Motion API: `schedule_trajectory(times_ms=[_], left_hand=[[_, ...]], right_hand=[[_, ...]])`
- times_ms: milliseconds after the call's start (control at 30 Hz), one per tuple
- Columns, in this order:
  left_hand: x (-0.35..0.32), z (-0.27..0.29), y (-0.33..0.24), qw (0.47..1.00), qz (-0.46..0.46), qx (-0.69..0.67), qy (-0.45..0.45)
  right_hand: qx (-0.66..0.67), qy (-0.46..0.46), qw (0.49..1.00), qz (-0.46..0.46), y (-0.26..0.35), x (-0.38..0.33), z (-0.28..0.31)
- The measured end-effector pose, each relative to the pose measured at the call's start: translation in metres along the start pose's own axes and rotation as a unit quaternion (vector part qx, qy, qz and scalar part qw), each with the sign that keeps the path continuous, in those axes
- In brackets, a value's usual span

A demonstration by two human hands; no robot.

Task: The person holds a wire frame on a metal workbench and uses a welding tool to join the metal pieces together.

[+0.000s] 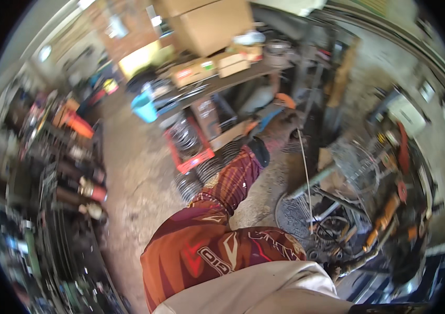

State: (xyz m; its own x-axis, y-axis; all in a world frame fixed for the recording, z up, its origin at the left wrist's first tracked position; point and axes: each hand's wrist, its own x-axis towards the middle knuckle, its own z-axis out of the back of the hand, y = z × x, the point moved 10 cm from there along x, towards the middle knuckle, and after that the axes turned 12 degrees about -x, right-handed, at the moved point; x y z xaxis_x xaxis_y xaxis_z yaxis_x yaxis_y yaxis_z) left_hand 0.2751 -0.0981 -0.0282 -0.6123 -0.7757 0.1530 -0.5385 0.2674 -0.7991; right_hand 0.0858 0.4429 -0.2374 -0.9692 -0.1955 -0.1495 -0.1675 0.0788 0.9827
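Nearest, a maroon patterned sleeve [222, 209] of smooth fabric runs from the lower edge up to one hand [280, 131]; which arm it is cannot be told. The hand looks closed around the top of a thin straight metal rod [306, 178] that drops toward dark oily parts [332, 230] near right. Farther left, coiled springs [201, 172] lie beside a red crate [191, 152], with cardboard boxes [212, 26] beyond.

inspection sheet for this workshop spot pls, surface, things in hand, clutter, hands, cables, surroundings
surface: bare concrete floor, dusty.
job's things: thin metal rod, upright beside the hand; wheel parts under it.
clutter: coiled springs, red crate, blue tub.
grippers: left hand gloved, reaching out at the rod's top, grip blurred; right hand not seen.
cables: nothing seen.
surroundings: cardboard boxes on a bench, crowded shelves on the left.
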Motion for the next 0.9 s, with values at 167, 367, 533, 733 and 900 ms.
schedule_trajectory(times_ms=[167,367,533,733,900], left_hand=[[-0.093,0.095,-0.051,0.994,0.042,-0.082,-0.057],[-0.151,0.125,-0.037,0.979,0.040,-0.139,-0.146],[-0.141,0.093,-0.057,0.981,0.009,-0.141,-0.134],[-0.127,0.039,-0.031,0.977,0.008,-0.177,-0.119],[-0.151,-0.062,0.035,0.953,0.170,-0.230,-0.104]], right_hand=[[-0.042,0.136,0.990,0.008,0.021,-0.024,-0.108],[-0.069,0.283,0.957,0.005,0.038,-0.041,-0.205],[-0.079,0.366,0.927,-0.003,0.039,-0.047,-0.244],[-0.078,0.436,0.896,-0.016,0.048,-0.052,-0.251],[-0.084,0.460,0.884,-0.026,0.061,-0.044,-0.217]])
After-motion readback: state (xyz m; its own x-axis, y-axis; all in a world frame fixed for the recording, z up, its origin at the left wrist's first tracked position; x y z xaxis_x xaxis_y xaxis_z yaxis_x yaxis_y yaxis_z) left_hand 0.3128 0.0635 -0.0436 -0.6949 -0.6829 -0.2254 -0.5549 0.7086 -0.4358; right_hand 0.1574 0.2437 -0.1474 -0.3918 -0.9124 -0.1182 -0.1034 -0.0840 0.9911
